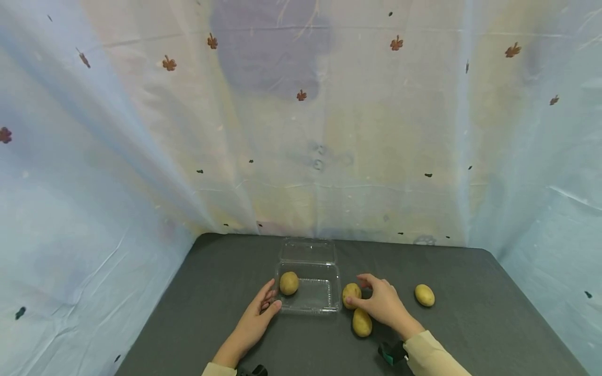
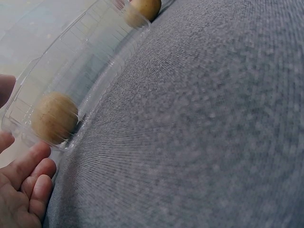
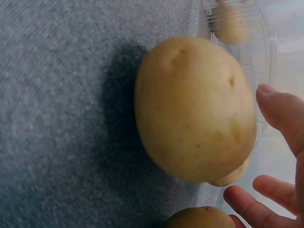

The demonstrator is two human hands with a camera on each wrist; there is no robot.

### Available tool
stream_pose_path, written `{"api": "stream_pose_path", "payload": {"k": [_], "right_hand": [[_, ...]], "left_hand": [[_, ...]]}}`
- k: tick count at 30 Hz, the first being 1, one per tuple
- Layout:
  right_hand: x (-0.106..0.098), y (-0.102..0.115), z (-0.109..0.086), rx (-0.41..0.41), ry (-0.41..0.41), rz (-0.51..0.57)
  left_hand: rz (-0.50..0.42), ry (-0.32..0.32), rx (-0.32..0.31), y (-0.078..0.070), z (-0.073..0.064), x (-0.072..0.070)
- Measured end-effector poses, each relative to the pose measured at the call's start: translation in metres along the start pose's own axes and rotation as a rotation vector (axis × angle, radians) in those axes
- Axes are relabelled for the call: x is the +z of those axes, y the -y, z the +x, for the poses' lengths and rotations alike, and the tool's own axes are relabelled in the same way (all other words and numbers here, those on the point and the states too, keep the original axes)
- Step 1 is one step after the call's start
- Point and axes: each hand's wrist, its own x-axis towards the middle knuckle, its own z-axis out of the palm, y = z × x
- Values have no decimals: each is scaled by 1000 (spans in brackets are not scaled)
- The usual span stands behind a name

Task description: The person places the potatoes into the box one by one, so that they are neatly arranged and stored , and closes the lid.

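A clear plastic clamshell box (image 1: 308,310) lies with its lid (image 1: 308,251) folded back, away from me. One potato (image 1: 289,283) sits in its left part. My left hand (image 1: 254,321) is at the box's near left corner, thumb and fingers spread, fingertips right at the wall. My right hand (image 1: 383,303) reaches over a potato (image 1: 350,293) just right of the box, thumb on the near side and fingers beyond it, spread apart. Nearer to me lies another potato (image 1: 362,322), large in the right wrist view. The box hides part of the left fingers.
Another potato (image 1: 425,295) lies farther right on the dark grey table (image 1: 226,261). A patterned plastic sheet (image 1: 301,130) hangs behind the table and along both sides. Dark straps (image 1: 392,353) show at both wrists.
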Motion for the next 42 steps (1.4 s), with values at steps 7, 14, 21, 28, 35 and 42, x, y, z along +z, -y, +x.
{"api": "stream_pose_path", "payload": {"k": [7,14,21,28,35,42], "right_hand": [[0,-2,2,-17,24,-15],[1,-3,3,-21,53,-20],[3,-3,4,-17,69,-21],[4,-2,7,-14,72,-35],[5,4,7,11,81,-80],[6,7,6,5,68,-110]], "left_hand": [[6,-4,16,-3,-1,0],[-9,-5,15,-4,-1,0],[-1,-4,3,-2,-1,0],[0,2,7,-2,-1,0],[8,1,6,-2,0,0],[9,4,18,-5,-2,0]]}}
